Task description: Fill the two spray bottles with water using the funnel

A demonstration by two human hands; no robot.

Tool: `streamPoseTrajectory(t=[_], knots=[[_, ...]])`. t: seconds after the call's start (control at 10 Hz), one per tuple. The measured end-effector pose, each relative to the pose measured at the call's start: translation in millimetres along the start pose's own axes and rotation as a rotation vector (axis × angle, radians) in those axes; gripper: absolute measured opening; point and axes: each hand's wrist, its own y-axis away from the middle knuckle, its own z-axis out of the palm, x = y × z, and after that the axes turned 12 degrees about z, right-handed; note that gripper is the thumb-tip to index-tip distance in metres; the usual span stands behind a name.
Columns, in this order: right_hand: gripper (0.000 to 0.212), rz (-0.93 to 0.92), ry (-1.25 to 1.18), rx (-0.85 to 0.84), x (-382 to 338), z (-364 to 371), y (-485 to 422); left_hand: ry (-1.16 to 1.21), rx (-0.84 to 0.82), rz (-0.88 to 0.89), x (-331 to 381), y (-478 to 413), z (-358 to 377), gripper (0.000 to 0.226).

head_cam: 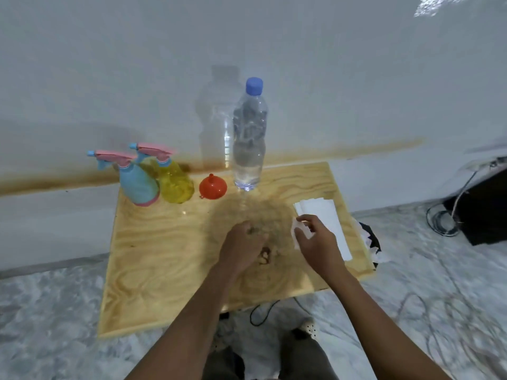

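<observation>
Table (170,259): a bare wooden board is filling the middle of the view, pushed against the white wall, everything set out on it.
Water bottle (249,138): it is standing upright at twelve o'clock on the board, blue cap on, nearly full by the look of it.
Blue spray bottle (137,185): it is sitting at ten o'clock, pink trigger head on, touching its neighbour.
Yellow spray bottle (175,185): it is standing just to the three o'clock side of the blue one, head fitted too.
Paper sheets (326,223): a white stack is lying at three o'clock, near the board's edge.
Left hand (241,250): it is hovering low over the centre of the board, fingers curled in loosely, gripping nothing I can make out.
Right hand (315,242): it is reaching over the near end of the paper, thumb and fingertips pinching a white sheet, or seeming to; blur is making that hard to call.
Funnel (213,186): the orange funnel is resting mouth-down at eleven o'clock, between the yellow sprayer and the water bottle, apart from both.
Step in hand: I am reading this as setup, with no pouring under way.
Next move: it is calling for a spray head to be unscrewed, the funnel seated spout-down in the neck, and the water uncapped.
</observation>
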Motion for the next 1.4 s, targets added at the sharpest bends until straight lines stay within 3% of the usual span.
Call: streamPoseTrajectory(t=[0.2, 0.5, 0.7, 1.0, 1.1, 1.3, 1.4], knots=[[0.027, 0.008, -0.062, 0.064, 57.6, -60.6, -34.5, -0.1, -0.075, 0.108, 64.3, -39.1, 99.9, 0.055], [0.03, 0.123, -0.082, -0.022, 145.5, -114.2, -91.3, -0.443, -0.137, 0.029, 93.7, -90.4, 190.9, 0.074], [0.033, 0.133, -0.028, 0.015, 197.5, -132.7, -116.9, -0.654, -0.175, -0.044, 100.3, -111.5, 211.2, 0.07], [0.032, 0.148, 0.07, 0.155, 269.3, -153.6, -190.5, -0.665, -0.157, -0.126, 101.7, -131.3, 221.0, 0.083], [0.034, 0.187, 0.072, 0.158, 292.7, -151.0, -225.6, -0.687, -0.153, -0.131, 99.2, -134.7, 220.6, 0.085], [0.051, 0.445, 0.115, -0.004, 326.9, -148.7, -267.9, -0.67, -0.13, -0.14, 96.5, -134.5, 222.1, 0.084], [0.05, 0.42, 0.052, 0.033, 324.4, -148.0, -267.1, -0.679, -0.105, -0.13, 97.3, -131.8, 223.9, 0.085]])
